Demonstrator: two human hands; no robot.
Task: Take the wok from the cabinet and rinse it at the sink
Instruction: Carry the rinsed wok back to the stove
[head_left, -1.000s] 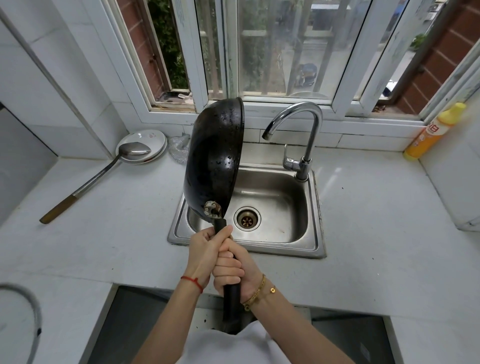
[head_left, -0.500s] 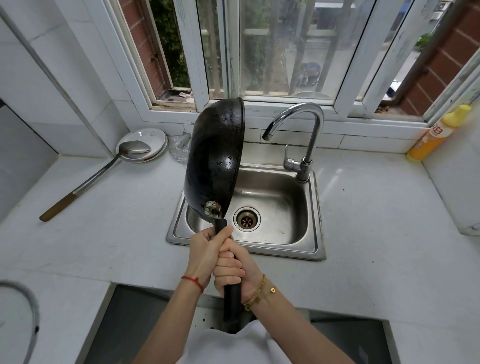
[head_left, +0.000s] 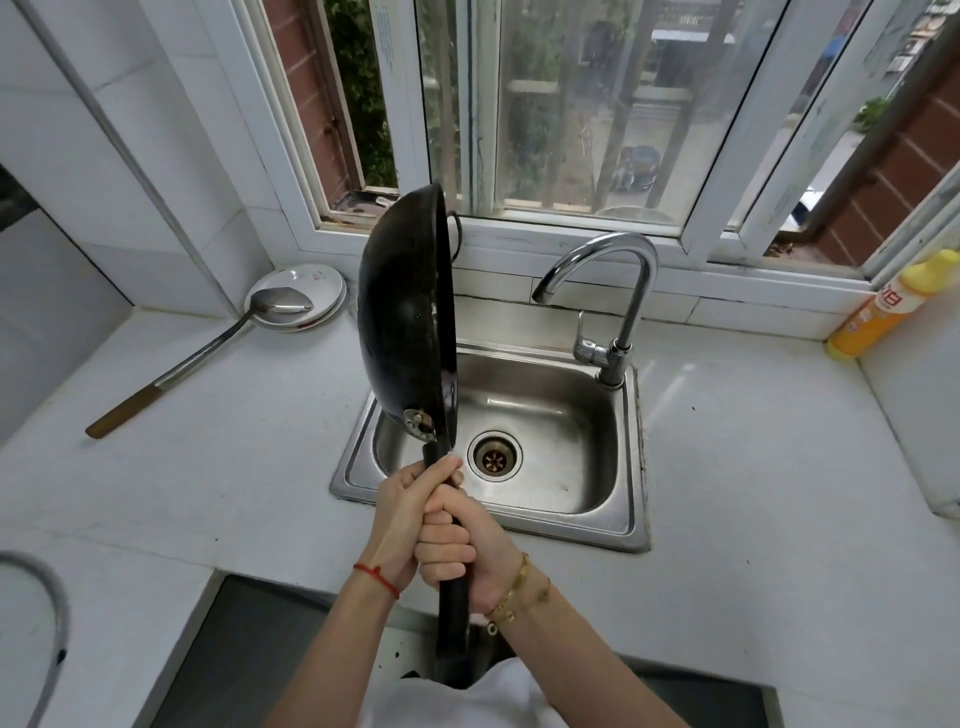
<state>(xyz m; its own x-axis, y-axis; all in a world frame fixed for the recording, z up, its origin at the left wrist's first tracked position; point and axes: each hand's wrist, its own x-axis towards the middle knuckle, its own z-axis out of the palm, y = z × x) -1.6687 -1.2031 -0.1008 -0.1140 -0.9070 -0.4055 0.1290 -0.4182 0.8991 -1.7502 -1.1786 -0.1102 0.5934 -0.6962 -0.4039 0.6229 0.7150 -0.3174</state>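
Both hands are wrapped tight around the wok's long black handle (head_left: 453, 597) at the lower centre of the frame: the left hand (head_left: 402, 512) sits higher, nearest the pan, and the right hand (head_left: 457, 551) grips just below it, the 2 touching. From that grip the wok (head_left: 405, 317) stands on edge, rim almost vertical, rising up the middle of the frame above the left part of the sink (head_left: 631, 519). Its bowl faces right, toward the tap (head_left: 618, 291); the dark rounded underside faces left. It looks black and well used, with small pale flecks on the metal and a bright rivet plate where the handle joins. No water is seen running from the spout. To do this step well, it seems wise to keep the pan over the basin so drips fall toward the drain (head_left: 494, 456), hold the handle firmly against the pan's weight, and avoid knocking the rim on the spout.
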